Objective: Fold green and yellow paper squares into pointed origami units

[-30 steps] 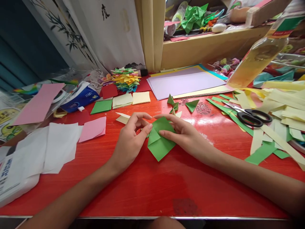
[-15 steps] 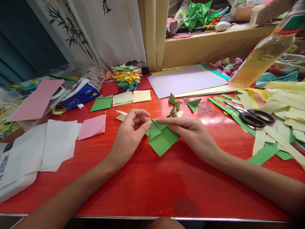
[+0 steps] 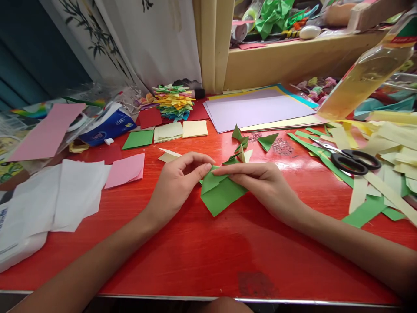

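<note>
A partly folded sheet of green paper (image 3: pixel 223 194) is held between my two hands above the red table (image 3: pixel 182 256). My left hand (image 3: pixel 180 180) pinches its upper left corner between thumb and fingers. From the other side, my right hand (image 3: pixel 260 178) grips the upper right edge, its index finger lying along the top fold. Just beyond my hands are small folded green pieces (image 3: pixel 240 138), and a green paper triangle (image 3: pixel 267 141) lies to their right. Behind my left hand rests a cream folded piece (image 3: pixel 168 155).
Black-handled scissors (image 3: pixel 355 161) lie among paper strips (image 3: pixel 365 213) on the right, near a tilted bottle (image 3: pixel 361 78). Large paper sheets (image 3: pixel 257 108) lie at the back. Square paper stacks (image 3: pixel 168 132), pink paper (image 3: pixel 125 170) and white tissues (image 3: pixel 78 193) sit to the left.
My left fingers have shifted slightly right along the top of the green paper, and the paper has turned a little. My right index finger now presses closer to the left thumb.
</note>
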`<state>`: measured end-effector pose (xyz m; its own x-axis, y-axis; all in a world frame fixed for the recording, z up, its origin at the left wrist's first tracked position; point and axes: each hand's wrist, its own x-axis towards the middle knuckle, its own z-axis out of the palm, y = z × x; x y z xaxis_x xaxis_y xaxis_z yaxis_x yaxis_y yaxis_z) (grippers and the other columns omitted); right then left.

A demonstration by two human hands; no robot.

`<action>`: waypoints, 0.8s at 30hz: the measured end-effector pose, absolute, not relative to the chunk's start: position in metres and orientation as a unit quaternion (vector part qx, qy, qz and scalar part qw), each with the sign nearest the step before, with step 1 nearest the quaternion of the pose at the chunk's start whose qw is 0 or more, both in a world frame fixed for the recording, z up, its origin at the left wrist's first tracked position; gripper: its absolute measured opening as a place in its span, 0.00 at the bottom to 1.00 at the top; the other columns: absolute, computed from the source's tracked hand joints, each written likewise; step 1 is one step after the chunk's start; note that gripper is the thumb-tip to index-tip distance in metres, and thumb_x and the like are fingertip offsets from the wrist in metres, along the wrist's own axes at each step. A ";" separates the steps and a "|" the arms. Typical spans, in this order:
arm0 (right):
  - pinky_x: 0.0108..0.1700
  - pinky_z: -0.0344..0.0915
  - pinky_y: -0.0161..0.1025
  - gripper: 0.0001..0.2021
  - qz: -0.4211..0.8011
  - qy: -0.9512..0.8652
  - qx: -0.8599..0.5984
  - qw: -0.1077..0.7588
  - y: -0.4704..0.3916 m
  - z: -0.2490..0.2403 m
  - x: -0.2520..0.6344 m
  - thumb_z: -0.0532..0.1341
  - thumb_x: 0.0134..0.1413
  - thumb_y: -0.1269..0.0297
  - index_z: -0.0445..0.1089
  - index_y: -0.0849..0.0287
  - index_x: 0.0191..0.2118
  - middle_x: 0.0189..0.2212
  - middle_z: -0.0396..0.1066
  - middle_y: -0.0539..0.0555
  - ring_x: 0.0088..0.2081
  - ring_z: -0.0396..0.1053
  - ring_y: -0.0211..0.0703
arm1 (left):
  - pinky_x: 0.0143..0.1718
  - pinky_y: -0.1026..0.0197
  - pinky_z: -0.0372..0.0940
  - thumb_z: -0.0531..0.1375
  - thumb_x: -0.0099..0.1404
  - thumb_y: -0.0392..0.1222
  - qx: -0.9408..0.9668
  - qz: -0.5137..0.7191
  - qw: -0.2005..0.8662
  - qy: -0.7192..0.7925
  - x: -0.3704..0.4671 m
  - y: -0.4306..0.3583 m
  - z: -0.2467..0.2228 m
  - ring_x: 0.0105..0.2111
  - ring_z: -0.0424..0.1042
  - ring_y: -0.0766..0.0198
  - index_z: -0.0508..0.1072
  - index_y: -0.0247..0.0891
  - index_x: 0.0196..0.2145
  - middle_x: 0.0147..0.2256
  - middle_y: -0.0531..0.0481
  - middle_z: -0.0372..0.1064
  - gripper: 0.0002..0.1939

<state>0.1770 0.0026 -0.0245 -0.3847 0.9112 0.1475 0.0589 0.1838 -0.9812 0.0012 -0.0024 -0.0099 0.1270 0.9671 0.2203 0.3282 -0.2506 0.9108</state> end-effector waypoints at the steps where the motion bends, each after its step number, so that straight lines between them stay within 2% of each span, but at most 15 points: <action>1: 0.34 0.62 0.31 0.12 0.539 -0.644 -0.366 0.402 0.002 -0.025 0.177 0.56 0.53 0.69 0.73 0.50 0.39 0.34 0.74 0.46 0.35 0.69 0.35 | 0.32 0.71 0.62 0.57 0.58 0.41 0.663 0.434 0.359 0.493 0.001 -0.002 -0.009 0.32 0.66 0.71 0.71 0.40 0.31 0.31 0.55 0.69 0.05; 6: 0.41 0.63 0.39 0.14 0.611 -0.558 -0.367 0.424 0.004 -0.025 0.174 0.58 0.51 0.58 0.70 0.51 0.45 0.43 0.71 0.50 0.40 0.69 0.41 | 0.32 0.70 0.61 0.56 0.59 0.40 0.697 0.396 0.323 0.503 0.000 -0.002 -0.006 0.32 0.67 0.70 0.71 0.40 0.32 0.31 0.55 0.69 0.04; 12: 0.34 0.63 0.38 0.15 0.658 -0.566 -0.372 0.328 0.008 -0.027 0.176 0.58 0.50 0.56 0.73 0.61 0.39 0.31 0.72 0.55 0.34 0.69 0.43 | 0.33 0.67 0.61 0.55 0.60 0.42 0.732 0.363 0.307 0.489 0.000 -0.003 -0.009 0.32 0.67 0.67 0.71 0.40 0.33 0.32 0.53 0.69 0.06; 19: 0.35 0.63 0.38 0.13 0.638 -0.587 -0.385 0.316 0.009 -0.027 0.177 0.58 0.50 0.56 0.72 0.61 0.32 0.27 0.71 0.52 0.34 0.69 0.43 | 0.32 0.67 0.60 0.54 0.61 0.41 0.746 0.345 0.296 0.486 -0.001 -0.002 -0.008 0.32 0.67 0.68 0.71 0.40 0.33 0.32 0.54 0.70 0.07; 24: 0.32 0.62 0.36 0.13 0.621 -0.595 -0.404 0.311 0.010 -0.026 0.177 0.58 0.50 0.56 0.72 0.61 0.32 0.27 0.71 0.52 0.32 0.68 0.41 | 0.31 0.67 0.61 0.55 0.60 0.42 0.742 0.313 0.332 0.491 -0.002 -0.001 -0.005 0.34 0.68 0.66 0.70 0.40 0.37 0.33 0.53 0.71 0.08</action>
